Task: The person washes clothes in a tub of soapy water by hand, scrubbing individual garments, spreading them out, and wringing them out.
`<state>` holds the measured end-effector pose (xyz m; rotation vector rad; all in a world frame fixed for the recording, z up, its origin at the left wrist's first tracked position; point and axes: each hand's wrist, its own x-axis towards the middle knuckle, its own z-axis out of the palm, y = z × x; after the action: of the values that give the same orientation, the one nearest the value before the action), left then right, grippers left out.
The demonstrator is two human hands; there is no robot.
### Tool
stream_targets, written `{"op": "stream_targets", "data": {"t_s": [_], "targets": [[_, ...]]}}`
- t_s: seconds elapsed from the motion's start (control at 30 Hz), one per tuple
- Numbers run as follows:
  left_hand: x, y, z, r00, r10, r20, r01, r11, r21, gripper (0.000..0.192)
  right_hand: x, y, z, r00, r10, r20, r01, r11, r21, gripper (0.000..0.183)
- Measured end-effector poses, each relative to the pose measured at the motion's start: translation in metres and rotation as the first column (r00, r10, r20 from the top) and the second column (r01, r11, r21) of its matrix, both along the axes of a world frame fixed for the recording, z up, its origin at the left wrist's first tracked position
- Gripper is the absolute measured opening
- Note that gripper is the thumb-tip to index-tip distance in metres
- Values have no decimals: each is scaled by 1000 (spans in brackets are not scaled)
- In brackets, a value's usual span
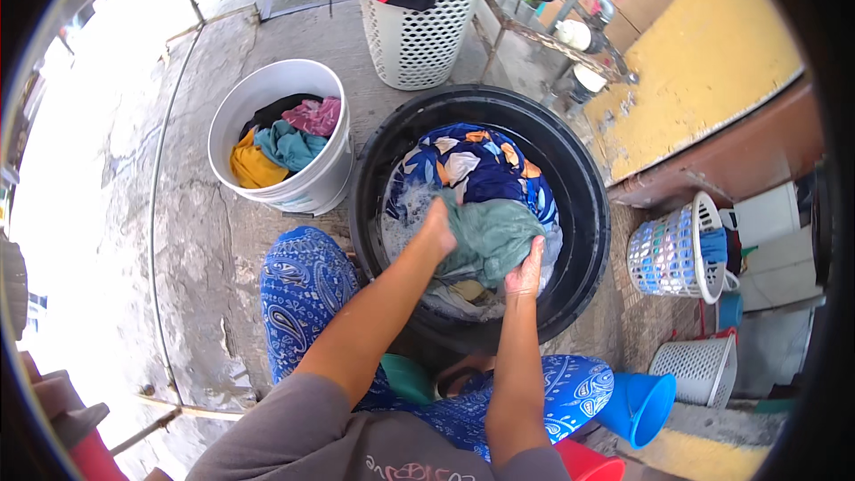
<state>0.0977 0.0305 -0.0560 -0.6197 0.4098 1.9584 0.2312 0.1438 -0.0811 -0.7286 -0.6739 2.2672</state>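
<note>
Both hands grip a wet green cloth (491,234) over the soapy water of a big round black basin (581,167). My left hand (441,230) holds the cloth's left side, its fingers partly hidden by the fabric. At the right edge, my right hand (528,270) has the cloth between thumb and fingers. Behind it in the basin lies a dark blue patterned cloth (494,170) with orange and white patches. Suds (407,214) float on the left, and pale wet fabric (467,294) shows below the green cloth.
Left of the basin stands a white bucket (224,153) holding several garments. Behind is a white laundry basket (421,47) piled with clothes, beside pipes with water meters (574,33). On the right are another white basket (668,254), a grey basket (695,367) and a blue bucket (634,407).
</note>
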Motion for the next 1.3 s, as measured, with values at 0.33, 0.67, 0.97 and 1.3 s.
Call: {"op": "stream_targets", "data": {"t_s": [0.33, 0.67, 0.97, 1.3], "targets": [[79, 27, -140, 371, -418, -829, -640, 532, -554, 24, -35, -38, -38, 938, 185, 294, -293, 875, 386, 24], [58, 19, -33, 728, -250, -639, -196, 816, -544, 23, -37, -17, -36, 958, -25, 285, -91, 917, 388, 6], [22, -15, -56, 599, -82, -796, -411, 822, -394, 40, -83, -92, -7, 863, -314, 396, -43, 736, 676, 23], [48, 1, -4, 535, -591, -605, -286, 547, -787, 52, -49, 6, -53, 939, 3, 343, -110, 949, 294, 36]]}}
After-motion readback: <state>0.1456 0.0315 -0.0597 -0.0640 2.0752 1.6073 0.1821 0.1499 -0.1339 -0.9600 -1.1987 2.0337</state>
